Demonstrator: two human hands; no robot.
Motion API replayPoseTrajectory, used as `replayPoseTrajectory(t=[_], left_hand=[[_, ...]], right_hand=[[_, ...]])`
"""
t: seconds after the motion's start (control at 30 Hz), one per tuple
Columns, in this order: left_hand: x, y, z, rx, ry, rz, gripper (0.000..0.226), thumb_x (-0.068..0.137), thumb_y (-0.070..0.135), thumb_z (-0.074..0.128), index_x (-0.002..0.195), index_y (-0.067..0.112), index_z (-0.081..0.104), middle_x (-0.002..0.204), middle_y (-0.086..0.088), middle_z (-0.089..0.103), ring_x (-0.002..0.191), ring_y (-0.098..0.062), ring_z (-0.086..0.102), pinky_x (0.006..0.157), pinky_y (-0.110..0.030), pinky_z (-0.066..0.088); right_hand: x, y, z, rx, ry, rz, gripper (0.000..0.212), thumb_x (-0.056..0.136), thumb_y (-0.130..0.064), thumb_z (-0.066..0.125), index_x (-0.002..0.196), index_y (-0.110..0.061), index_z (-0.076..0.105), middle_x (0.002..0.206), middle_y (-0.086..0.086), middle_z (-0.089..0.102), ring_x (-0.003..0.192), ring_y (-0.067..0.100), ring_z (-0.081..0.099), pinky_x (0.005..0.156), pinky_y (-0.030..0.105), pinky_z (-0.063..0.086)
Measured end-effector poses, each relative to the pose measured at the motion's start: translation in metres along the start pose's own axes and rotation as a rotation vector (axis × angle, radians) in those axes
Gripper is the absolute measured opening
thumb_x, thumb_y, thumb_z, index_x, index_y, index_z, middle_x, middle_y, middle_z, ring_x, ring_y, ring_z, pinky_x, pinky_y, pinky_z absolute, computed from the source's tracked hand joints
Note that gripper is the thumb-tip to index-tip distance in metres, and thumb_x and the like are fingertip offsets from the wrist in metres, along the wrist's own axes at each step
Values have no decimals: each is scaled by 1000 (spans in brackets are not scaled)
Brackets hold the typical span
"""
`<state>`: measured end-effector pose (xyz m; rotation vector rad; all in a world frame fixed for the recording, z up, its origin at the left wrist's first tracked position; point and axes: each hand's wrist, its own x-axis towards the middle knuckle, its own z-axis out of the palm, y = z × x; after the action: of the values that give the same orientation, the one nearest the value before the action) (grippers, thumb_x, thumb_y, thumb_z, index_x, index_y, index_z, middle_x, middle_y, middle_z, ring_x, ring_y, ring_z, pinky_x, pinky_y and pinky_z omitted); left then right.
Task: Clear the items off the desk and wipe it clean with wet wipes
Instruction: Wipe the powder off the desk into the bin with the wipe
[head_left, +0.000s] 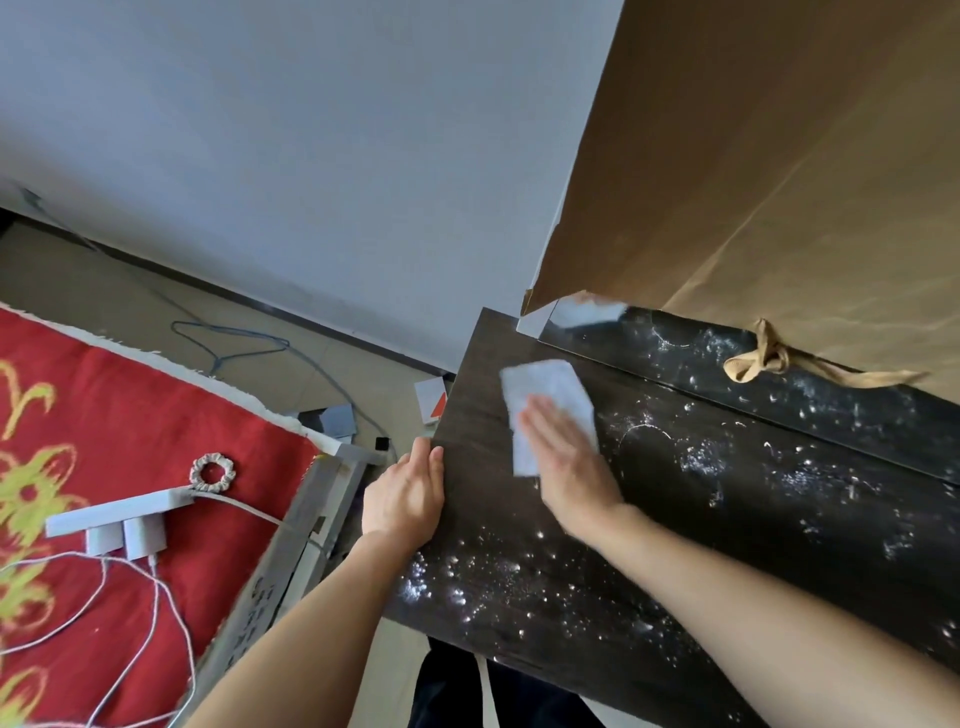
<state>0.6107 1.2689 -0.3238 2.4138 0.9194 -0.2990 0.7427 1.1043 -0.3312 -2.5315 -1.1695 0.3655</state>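
The dark wooden desk (727, 519) fills the lower right, its top speckled with white dust and ring marks. A white wet wipe (550, 389) lies flat near the desk's far left corner. My right hand (566, 457) presses palm down on the wipe, fingers together and stretched over its lower half. My left hand (405, 499) grips the desk's left edge, thumb on top. No loose items stand on the desk top.
A large brown paper sheet (779, 182) leans against the wall behind the desk, a tan ribbon (769, 358) hanging from it. At left a red patterned bed cover (104, 441) holds a white power strip (114, 514), chargers, cables and a ring-shaped hair tie (212, 473). Cables and cards lie on the floor.
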Motion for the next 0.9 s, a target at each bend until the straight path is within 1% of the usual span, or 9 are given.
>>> replayPoseTrajectory(t=[0.07,0.1,0.2,0.27,0.33,0.43,0.57,0.73,0.9], left_hand=[[1,0,1,-2,2,-7,24,99,45,14,90,27,26,90,-5,64,80,-29,60,64,-34,36],[1,-1,1,-4,1,-9,24,99,45,14,89,27,26,90,-5,64,80,-29,60,64,-34,37],[1,0,2,-15,-1,-13,25,99,45,14,88,27,26,89,-4,63,82,-31,60,65,-35,38],[0,0,2,-19,7,-20,25,99,45,15,87,27,27,87,-4,62,81,-31,60,65,-35,37],[0,0,2,-18,11,-16,26,99,45,15,87,26,28,83,-2,60,79,-29,59,64,-34,37],[0,0,1,-10,6,-15,27,99,45,15,87,26,28,77,2,54,72,-25,57,63,-33,37],[0,0,4,-1,29,-22,27,99,45,15,86,26,29,79,1,58,75,-26,58,63,-34,37],[0,-2,7,-1,39,-20,30,99,46,15,88,23,32,79,0,58,78,-29,58,66,-38,44],[0,-2,4,22,5,-16,32,99,46,15,89,23,34,85,-3,61,81,-28,59,68,-38,43]], right_hand=[[-14,-1,-3,-32,-97,-216,62,81,6,23,140,-4,40,149,10,33,140,22,24,119,30,10],[-9,9,-9,-25,-98,-247,63,81,7,21,141,-5,38,150,8,31,140,20,20,119,30,10],[35,34,-28,-7,-2,-20,64,79,19,36,140,-2,39,150,12,31,141,23,18,116,30,10],[39,24,-24,-17,4,36,65,78,19,37,140,0,36,151,14,28,142,27,18,117,29,3],[12,12,-13,-49,-88,-67,68,77,18,34,143,-1,31,152,9,21,142,22,11,118,27,-3],[-9,19,-19,-17,-150,-256,67,80,10,22,144,-6,31,152,2,18,143,18,14,117,21,-3],[51,16,-26,-66,-90,-145,65,86,14,36,147,-6,22,156,6,15,146,20,9,115,24,-4],[114,-19,-24,-70,-102,-192,64,93,3,45,149,-12,19,159,0,9,146,15,3,109,19,-4],[63,-18,-7,-19,-89,-263,65,88,13,37,148,-8,22,158,5,11,146,18,2,119,33,4]])
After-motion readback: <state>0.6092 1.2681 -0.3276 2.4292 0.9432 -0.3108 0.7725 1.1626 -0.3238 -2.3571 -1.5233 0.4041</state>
